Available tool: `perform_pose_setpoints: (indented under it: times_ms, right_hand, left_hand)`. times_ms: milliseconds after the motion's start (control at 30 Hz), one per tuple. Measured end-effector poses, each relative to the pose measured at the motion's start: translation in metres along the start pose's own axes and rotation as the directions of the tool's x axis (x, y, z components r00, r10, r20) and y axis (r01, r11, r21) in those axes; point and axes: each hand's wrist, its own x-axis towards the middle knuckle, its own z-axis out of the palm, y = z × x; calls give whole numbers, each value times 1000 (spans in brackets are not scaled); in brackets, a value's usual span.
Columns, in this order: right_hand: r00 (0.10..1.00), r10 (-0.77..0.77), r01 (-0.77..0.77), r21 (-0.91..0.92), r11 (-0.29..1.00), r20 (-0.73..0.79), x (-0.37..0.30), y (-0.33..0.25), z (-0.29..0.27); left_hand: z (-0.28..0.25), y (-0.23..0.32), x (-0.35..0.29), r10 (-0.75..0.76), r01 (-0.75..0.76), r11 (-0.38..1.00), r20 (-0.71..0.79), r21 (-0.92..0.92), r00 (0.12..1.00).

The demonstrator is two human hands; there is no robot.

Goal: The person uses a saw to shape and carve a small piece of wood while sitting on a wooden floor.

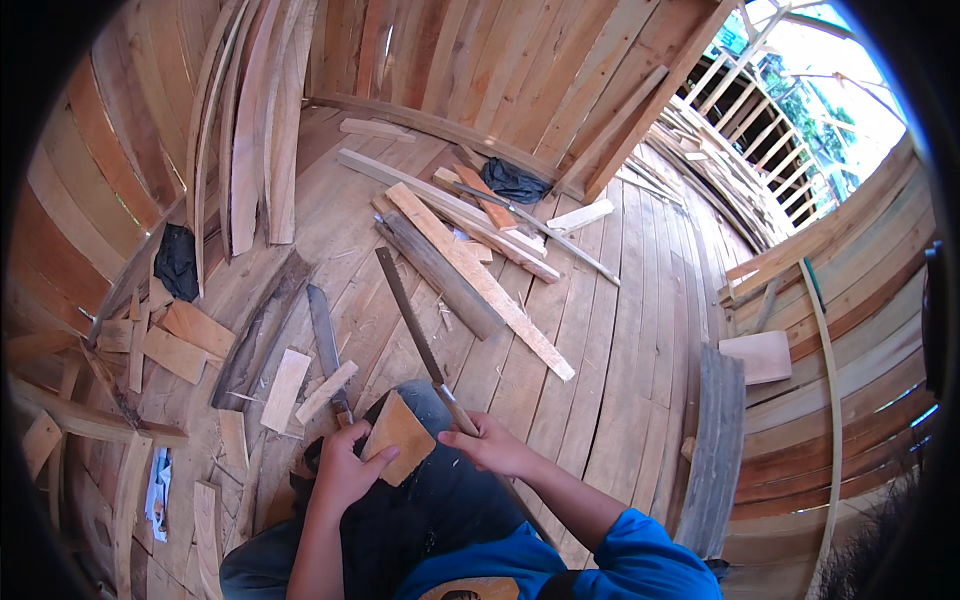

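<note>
My left hand (347, 467) grips a small tan, four-sided piece of wood (401, 438) between thumb and fingers, above my bent knee. Closed around the shaft of a long-handled tool with a narrow dark blade (407, 312) is my right hand (489, 446). The blade points up and away, and a metal collar joins it to the handle, which runs back past my hip. Beside the wood piece, blade and handle are apart from it by a small gap. A machete (323, 328) lies just beyond my left hand, its handle end partly hidden by that hand.
Plank offcuts (287, 390) and bark slabs (262, 330) litter the floor at left. Ahead lie a long light board (480, 278), a round log (440, 272) and a thin pole (560, 240). A grey corrugated sheet (712, 450) stands at right. Board walls surround me, with an opening at far right.
</note>
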Motion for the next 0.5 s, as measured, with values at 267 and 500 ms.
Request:
perform_pose_setpoints:
  times_ms: [267,500]
  right_hand:
    - [990,-39,30,72,997,139,-2,6,6]
    - [893,-294,288,68,955,341,11,33,5]
  left_hand:
    - [34,18,-50,197,-158,941,-103,299,975]
    - [27,23,-52,128,-109,949,-47,297,991]
